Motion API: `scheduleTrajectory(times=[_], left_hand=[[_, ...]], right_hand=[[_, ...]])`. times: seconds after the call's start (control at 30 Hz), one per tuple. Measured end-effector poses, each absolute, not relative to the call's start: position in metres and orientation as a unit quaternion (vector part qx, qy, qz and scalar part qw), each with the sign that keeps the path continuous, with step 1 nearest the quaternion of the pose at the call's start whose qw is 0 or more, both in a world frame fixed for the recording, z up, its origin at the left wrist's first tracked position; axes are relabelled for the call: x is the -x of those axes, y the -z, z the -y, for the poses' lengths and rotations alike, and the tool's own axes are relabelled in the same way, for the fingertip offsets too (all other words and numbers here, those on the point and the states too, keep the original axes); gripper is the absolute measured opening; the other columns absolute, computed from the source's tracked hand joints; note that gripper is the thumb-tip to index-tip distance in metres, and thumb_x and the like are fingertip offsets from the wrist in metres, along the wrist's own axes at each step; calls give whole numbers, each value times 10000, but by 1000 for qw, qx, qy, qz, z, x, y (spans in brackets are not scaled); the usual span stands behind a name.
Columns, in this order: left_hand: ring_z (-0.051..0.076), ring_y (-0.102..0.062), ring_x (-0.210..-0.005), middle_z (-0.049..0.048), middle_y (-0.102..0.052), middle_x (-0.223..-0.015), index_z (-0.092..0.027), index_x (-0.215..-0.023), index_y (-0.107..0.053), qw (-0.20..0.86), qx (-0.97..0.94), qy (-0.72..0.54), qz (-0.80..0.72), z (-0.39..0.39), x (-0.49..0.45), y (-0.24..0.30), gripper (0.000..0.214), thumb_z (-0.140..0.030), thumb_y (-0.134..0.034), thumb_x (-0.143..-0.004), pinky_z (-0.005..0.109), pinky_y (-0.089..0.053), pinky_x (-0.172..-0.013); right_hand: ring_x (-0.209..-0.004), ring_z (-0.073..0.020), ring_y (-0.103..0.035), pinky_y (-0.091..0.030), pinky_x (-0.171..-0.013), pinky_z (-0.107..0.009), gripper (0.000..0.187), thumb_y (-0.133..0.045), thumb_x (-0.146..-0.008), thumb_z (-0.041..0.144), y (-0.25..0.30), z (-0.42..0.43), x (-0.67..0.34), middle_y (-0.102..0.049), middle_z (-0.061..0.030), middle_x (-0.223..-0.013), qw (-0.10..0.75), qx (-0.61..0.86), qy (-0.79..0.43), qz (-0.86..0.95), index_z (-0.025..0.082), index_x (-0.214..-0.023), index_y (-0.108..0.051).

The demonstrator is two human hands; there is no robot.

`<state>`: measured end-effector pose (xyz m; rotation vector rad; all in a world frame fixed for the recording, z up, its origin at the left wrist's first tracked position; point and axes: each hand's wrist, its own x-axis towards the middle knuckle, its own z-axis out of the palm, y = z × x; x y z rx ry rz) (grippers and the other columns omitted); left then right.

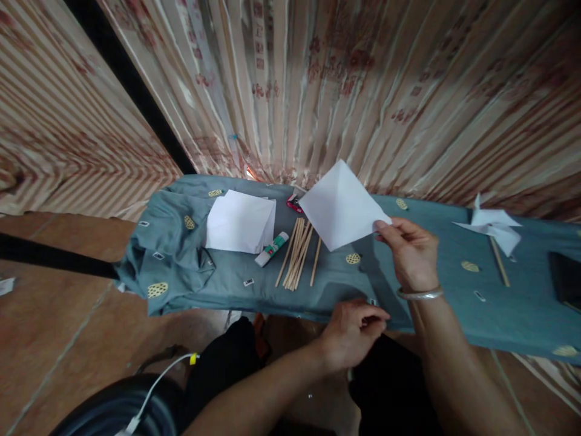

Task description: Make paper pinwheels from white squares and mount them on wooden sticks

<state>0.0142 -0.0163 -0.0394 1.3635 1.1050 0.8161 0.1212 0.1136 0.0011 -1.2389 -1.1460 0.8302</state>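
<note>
Left of the wooden sticks (297, 251), which lie fanned on the cloth-covered table (218, 290), a glue stick (271, 249) rests just beside them, and farther left sits a stack of white paper squares (238, 224). Just behind the sticks' far ends lies a small red thing (294, 204), too blurred to name. Above and slightly right of the sticks, a white paper sheet (340, 206) hangs in the air, creased down its middle, one corner pointing up. Right of the sticks and nearer the person, the left hand (356, 333) sits at the table's near edge, forearm reaching in from below left, fingers curled toward the thumb; its grip is narrow, and whether it pinches anything I cannot tell. Farther right of the sticks, the right hand (408, 251) is raised, wrist bent back with a silver bangle (420, 295) on it, its grip pinching the sheet's right corner between thumb and fingers. Well right of the sticks, a white paper pinwheel (492, 227) lies on the table.
</note>
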Motion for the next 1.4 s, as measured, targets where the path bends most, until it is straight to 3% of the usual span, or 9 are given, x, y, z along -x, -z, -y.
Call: scheduleTrajectory(times=[0.17, 0.27, 0.37, 0.53, 0.63, 0.9, 1.07, 1.27, 1.4], left_hand=[[148, -672, -855, 45, -743, -932, -163, -974, -747, 512, -585, -380, -501, 6, -4, 36, 183, -129, -615, -851, 248, -531, -807], [160, -659, -897, 34, -729, -955, -197, -1002, -724, 444, -636, -404, -484, 2, 5, 35, 187, -155, -601, -869, 293, -526, -879], [202, -638, -977, 63, -707, -1006, -176, -1053, -694, 364, -685, -420, -471, 0, 12, 38, 202, -180, -590, -880, 342, -516, -923], [238, -613, -1048, 86, -671, -1051, -119, -1092, -664, 340, -715, -352, -500, -1, 20, 48, 241, -198, -516, -919, 384, -513, -948], [246, -567, -1176, 125, -626, -1235, -136, -1217, -607, 333, -718, -316, -522, -3, 24, 54, 334, -169, -569, -887, 434, -472, -1044], [335, -214, -1492, 192, -404, -1517, -117, -1418, -413, 237, -724, -299, -575, -13, 35, 72, 541, -226, -554, -907, 571, -286, -1179], [338, -178, -1503, 177, -306, -1573, -184, -1468, -332, 162, -725, -330, -582, -15, 44, 77, 615, -216, -562, -899, 597, -278, -1172], [294, -299, -1455, 118, -484, -1462, -208, -1315, -545, 146, -796, -310, -499, -10, 40, 73, 467, -84, -542, -865, 569, -344, -1151], [300, -448, -1357, 91, -639, -1303, -208, -1162, -663, 139, -823, -286, -470, -11, 37, 72, 309, -112, -567, -885, 608, -345, -1130]], right_hand=[[-658, -173, -653, -537, -666, -333, 176, -730, -788, 390, -20, -78, -157, -723, 0, -771, 573, 568, -164, 568, 235, -870, -726], [-837, -227, -703, -545, -813, -386, 143, -617, -901, 329, -20, -55, -166, -759, -55, -923, 442, 557, -12, 703, 243, -949, -720], [-917, -241, -704, -547, -865, -387, 176, -539, -949, 237, -4, -40, -169, -761, -86, -974, 336, 473, 35, 814, 209, -1028, -694], [-874, -243, -700, -566, -822, -369, 241, -462, -981, 217, 30, -31, -174, -758, -114, -933, 256, 416, 49, 871, 137, -1013, -687], [-856, -232, -701, -568, -814, -357, 274, -428, -991, 211, 36, -30, -178, -758, -106, -919, 240, 417, 37, 876, 144, -998, -694], [-836, -218, -691, -556, -810, -345, 198, -473, -974, 174, 30, -24, -174, -750, -82, -902, 251, 414, 8, 875, 154, -985, -670], [-875, -218, -678, -542, -836, -363, 161, -507, -949, 122, 35, -15, -165, -744, -76, -942, 267, 389, -12, 882, 140, -1025, -648], [-831, -207, -660, -540, -782, -357, 145, -511, -947, 128, 40, -8, -153, -737, -74, -901, 243, 383, -43, 890, 148, -982, -649], [-823, -204, -657, -542, -777, -352, 164, -498, -949, 127, 40, -6, -153, -736, -74, -889, 232, 378, -59, 894, 158, -953, -659]])
